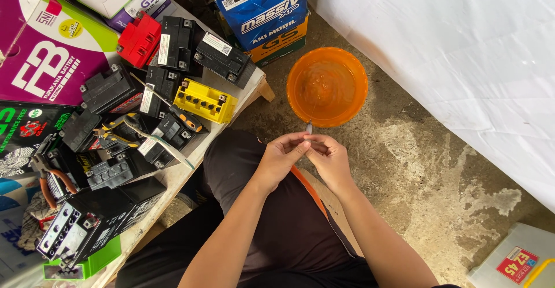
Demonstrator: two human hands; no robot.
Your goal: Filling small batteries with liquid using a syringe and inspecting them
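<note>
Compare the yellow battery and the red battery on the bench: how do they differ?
The yellow battery sits at the near edge of the bench; the red battery lies further back, beside the cardboard boxes. The yellow battery's top shows a row of open holes; the red battery's top shows no such row. The yellow battery has a screwdriver beside it; the red battery does not. Both are small, boxy and flanked by black batteries.

A low wooden counter stands at the left, crowded with small black batteries, a red battery, a yellow battery, a screwdriver, pliers and cardboard boxes. The stained concrete floor carries an orange basin of liquid, stacked blue and orange boxes, and a grey plastic case at the lower right.
</note>
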